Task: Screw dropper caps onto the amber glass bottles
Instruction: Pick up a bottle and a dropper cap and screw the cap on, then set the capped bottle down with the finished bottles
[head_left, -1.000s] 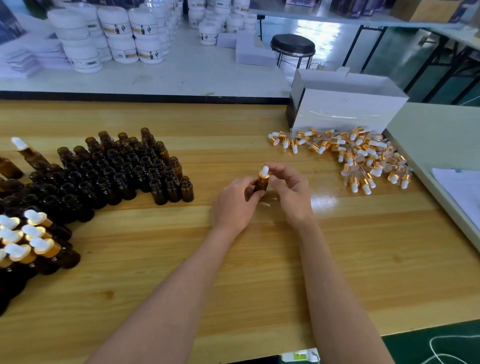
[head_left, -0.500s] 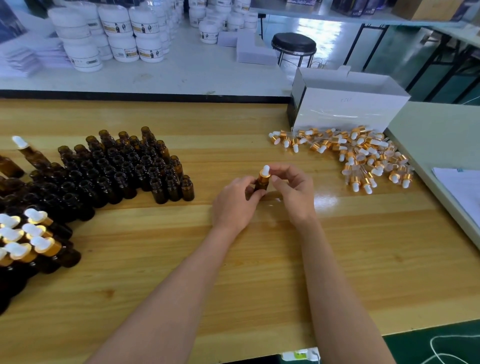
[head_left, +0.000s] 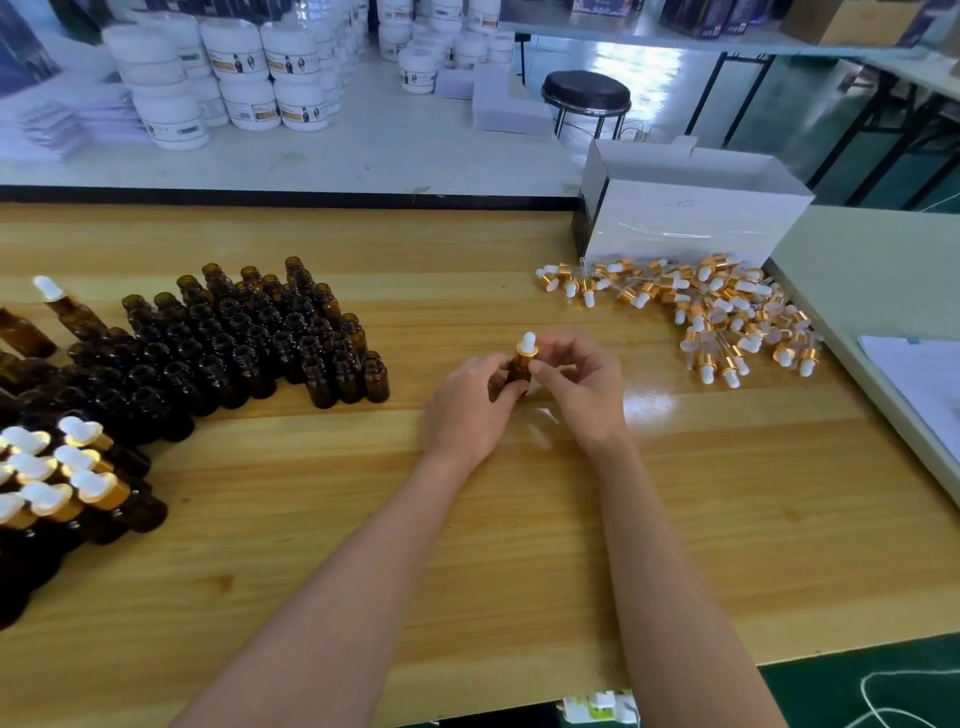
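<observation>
At the middle of the wooden table (head_left: 519, 545) my left hand (head_left: 470, 410) grips the body of one amber bottle (head_left: 518, 370), held upright. My right hand (head_left: 582, 387) pinches its gold dropper cap (head_left: 527, 347) with the white rubber bulb on top. Several open amber bottles (head_left: 249, 338) stand packed together to the left. Capped bottles (head_left: 62, 478) crowd the near left edge. A heap of loose gold and white dropper caps (head_left: 717, 312) lies to the right.
A white cardboard box (head_left: 691, 218) stands behind the cap heap. A pale side table (head_left: 862, 270) with paper sheets (head_left: 924, 374) borders the right edge. White jars (head_left: 244, 78) fill the bench behind, beside a black stool (head_left: 586, 96).
The fingers of my right hand have shifted slightly round the cap, and both hands stay in the same spot with the bottle.
</observation>
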